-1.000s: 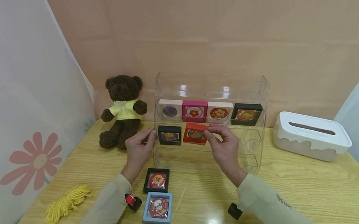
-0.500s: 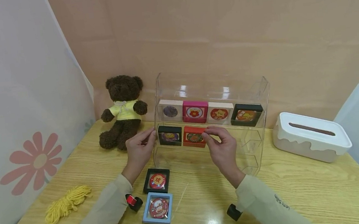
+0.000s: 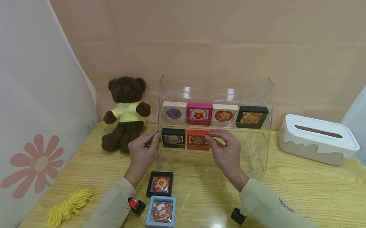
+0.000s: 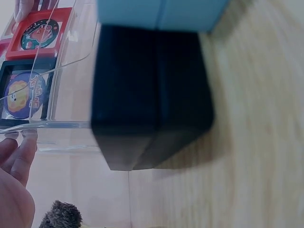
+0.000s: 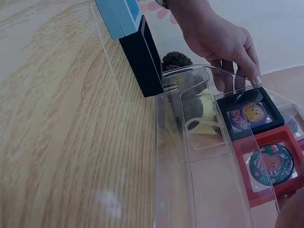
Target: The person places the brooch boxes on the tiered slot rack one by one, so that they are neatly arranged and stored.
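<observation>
My left hand pinches the left side edge of a clear plastic display rack. On the rack's lower visible row stands a red square badge frame, its right edge between the thumb and fingers of my right hand. Directly left of it is a black frame with a purple badge. In the right wrist view the red frame sits against the black frame, behind the clear front lip. One row up are a pale frame, a magenta frame, a white frame and a black frame.
In front of the rack, a black frame and a light blue frame lie on the wooden table. A brown teddy bear sits at back left, yellow yarn at left, a white tissue box at right.
The red frame has gone from leaning back to upright in the row, level with the black one. My right hand has shifted slightly left and down; the left hand stays on the rack edge.
</observation>
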